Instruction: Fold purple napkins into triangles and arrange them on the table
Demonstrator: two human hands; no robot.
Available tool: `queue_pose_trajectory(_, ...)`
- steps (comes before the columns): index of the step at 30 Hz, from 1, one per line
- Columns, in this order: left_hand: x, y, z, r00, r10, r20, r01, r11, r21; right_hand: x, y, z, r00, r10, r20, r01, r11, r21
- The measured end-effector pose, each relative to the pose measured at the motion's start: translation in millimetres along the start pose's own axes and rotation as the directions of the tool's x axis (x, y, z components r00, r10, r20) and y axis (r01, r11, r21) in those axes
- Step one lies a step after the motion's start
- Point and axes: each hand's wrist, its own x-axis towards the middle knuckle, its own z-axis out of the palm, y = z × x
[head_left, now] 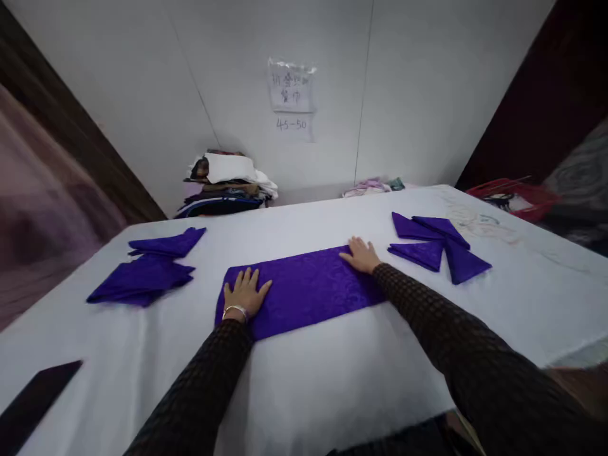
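Observation:
A purple patterned cloth [304,291] lies folded into a long flat rectangle across the middle of the white-covered table [332,373]. Flat on its left end rests my left hand [244,293], fingers spread, a bracelet at the wrist. My right hand [361,255] presses on the cloth's upper right part with the fingers apart. Part of the cloth's right end is hidden under my right forearm. Neither hand grips anything.
Loosely folded purple cloths [145,278] lie at the left. Several purple folded triangles [427,247] sit at the right. Behind the table are a clothes stack [228,183] and a red basket [536,196]. A dark flat object [40,399] is at the near left.

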Motion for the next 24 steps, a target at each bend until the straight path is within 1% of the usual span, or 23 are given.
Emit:
queue_pose_trajectory(1, -0.5, -0.2, -0.6, 1.000, -0.002, 0.002, 0.002, 1.000, -0.003, -5.8, -16.8, 7.3, 0.986, -0.164, 0.021, 0.163, 0.986, 0.024)
queue_pose_trajectory(2, -1.1, -0.4, -1.2, 1.000, -0.003, 0.004, 0.003, 1.000, -0.005, -10.9, -31.3, 13.8, 0.956, -0.291, 0.036, 0.290, 0.956, 0.044)
queue_pose_trajectory(3, -1.5, -0.5, -1.7, 1.000, -0.004, 0.005, 0.004, 1.000, -0.007, -14.7, -41.9, 18.9, 0.923, -0.382, 0.048, 0.379, 0.923, 0.060)
queue_pose_trajectory(4, -2.0, -0.5, -2.2, 1.000, -0.004, 0.005, 0.004, 1.000, -0.009, -16.5, -47.0, 22.0, 0.895, -0.443, 0.058, 0.439, 0.896, 0.071)
queue_pose_trajectory(5, -2.4, -0.4, -2.6, 1.000, -0.003, 0.005, 0.003, 1.000, -0.011, -16.1, -46.5, 22.9, 0.870, -0.488, 0.073, 0.483, 0.872, 0.079)
queue_pose_trajectory(6, -2.7, -0.1, -3.0, 1.000, -0.002, 0.005, 0.002, 1.000, -0.013, -13.7, -41.0, 21.6, 0.872, -0.483, 0.081, 0.477, 0.875, 0.075)
queue_pose_trajectory(7, -3.0, 0.2, -3.4, 1.000, -0.001, 0.005, 0.001, 1.000, -0.014, -9.6, -31.8, 18.5, 0.902, -0.425, 0.082, 0.421, 0.905, 0.061)
queue_pose_trajectory(8, -3.3, 0.6, -3.7, 1.000, 0.000, 0.005, 0.000, 1.000, -0.015, -4.8, -21.3, 14.2, 0.943, -0.324, 0.079, 0.322, 0.946, 0.041)
queue_pose_trajectory(9, -3.5, 1.0, -4.1, 1.000, 0.000, 0.005, 0.001, 1.000, -0.017, -0.2, -11.7, 9.5, 0.978, -0.198, 0.068, 0.197, 0.980, 0.020)
queue_pose_trajectory(10, -3.7, 1.3, -4.4, 1.000, -0.001, 0.005, 0.001, 1.000, -0.018, 3.1, -5.4, 5.3, 0.995, -0.087, 0.052, 0.087, 0.996, 0.003)
queue_pose_trajectory(11, -3.8, 1.6, -4.8, 1.000, -0.002, 0.005, 0.002, 1.000, -0.021, 4.2, -3.8, 2.4, 0.999, -0.023, 0.037, 0.023, 1.000, -0.007)
queue_pose_trajectory(12, -3.9, 1.9, -5.1, 1.000, -0.002, 0.005, 0.002, 1.000, -0.023, 2.5, -7.7, 1.4, 0.999, -0.020, 0.026, 0.021, 1.000, -0.009)
queue_pose_trajectory(13, -4.0, 2.1, -5.3, 1.000, -0.001, 0.004, 0.001, 1.000, -0.025, -2.2, -16.7, 2.7, 0.997, -0.076, 0.019, 0.076, 0.997, -0.002)
queue_pose_trajectory(14, -4.0, 2.3, -5.6, 1.000, -0.001, 0.003, 0.001, 1.000, -0.026, -9.6, -29.5, 6.1, 0.984, -0.178, 0.012, 0.178, 0.984, 0.012)
queue_pose_trajectory(15, -4.1, 2.4, -5.8, 1.000, 0.000, 0.003, 0.000, 1.000, -0.026, -19.0, -43.8, 11.1, 0.955, -0.296, 0.006, 0.296, 0.955, 0.032)
queue_pose_trajectory(17, -4.3, 2.6, -6.2, 1.000, 0.002, 0.005, -0.002, 1.000, -0.024, -39.3, -67.8, 23.0, 0.874, -0.485, -0.001, 0.484, 0.872, 0.070)
queue_pose_trajectory(18, -4.4, 2.7, -6.4, 1.000, 0.002, 0.006, -0.002, 1.000, -0.023, -47.8, -73.2, 28.0, 0.844, -0.536, 0.007, 0.534, 0.842, 0.082)
queue_pose_trajectory(19, -4.4, 2.7, -6.5, 1.000, 0.002, 0.007, -0.002, 1.000, -0.022, -54.2, -72.4, 31.4, 0.833, -0.554, 0.013, 0.551, 0.830, 0.085)
queue_pose_trajectory(20, -4.4, 2.7, -6.6, 1.000, 0.002, 0.009, -0.002, 1.000, -0.023, -58.1, -65.2, 32.8, 0.842, -0.539, 0.018, 0.537, 0.840, 0.080)
queue_pose_trajectory(21, -4.3, 2.6, -6.5, 1.000, 0.001, 0.010, -0.001, 1.000, -0.023, -59.8, -52.4, 32.1, 0.869, -0.495, 0.018, 0.493, 0.868, 0.067)
queue_pose_trajectory(23, -3.7, 2.1, -6.1, 1.000, 0.001, 0.010, -0.001, 1.000, -0.027, -59.3, -17.7, 25.6, 0.942, -0.337, 0.009, 0.336, 0.941, 0.033)
queue_pose_trajectory(24, -3.2, 1.8, -5.7, 1.000, 0.004, 0.008, -0.003, 1.000, -0.029, -58.8, -0.5, 20.8, 0.968, -0.251, 0.004, 0.251, 0.968, 0.015)
